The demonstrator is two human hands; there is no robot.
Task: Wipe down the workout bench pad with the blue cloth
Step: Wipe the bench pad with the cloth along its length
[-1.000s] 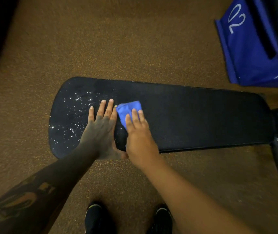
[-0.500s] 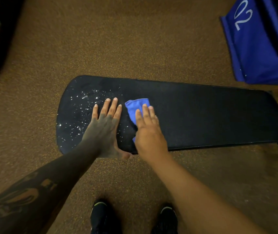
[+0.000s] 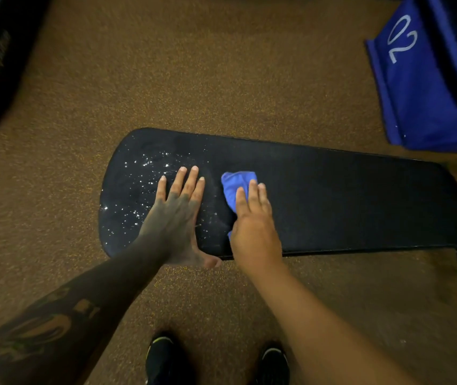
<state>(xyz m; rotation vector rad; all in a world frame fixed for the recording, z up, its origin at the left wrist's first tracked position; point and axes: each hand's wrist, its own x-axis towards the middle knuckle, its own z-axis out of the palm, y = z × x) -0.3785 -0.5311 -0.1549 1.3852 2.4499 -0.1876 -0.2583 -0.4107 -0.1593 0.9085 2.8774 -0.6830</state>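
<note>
Bench pad (image 3: 332,201) carries droplets (image 3: 138,190) beside my flat, spread left hand (image 3: 174,218); my right hand (image 3: 255,226) presses one blue cloth (image 3: 235,184), perhaps folded.

Cloth (image 3: 237,182) lies on the bench pad (image 3: 346,201), droplets (image 3: 138,190) to its left.
</note>
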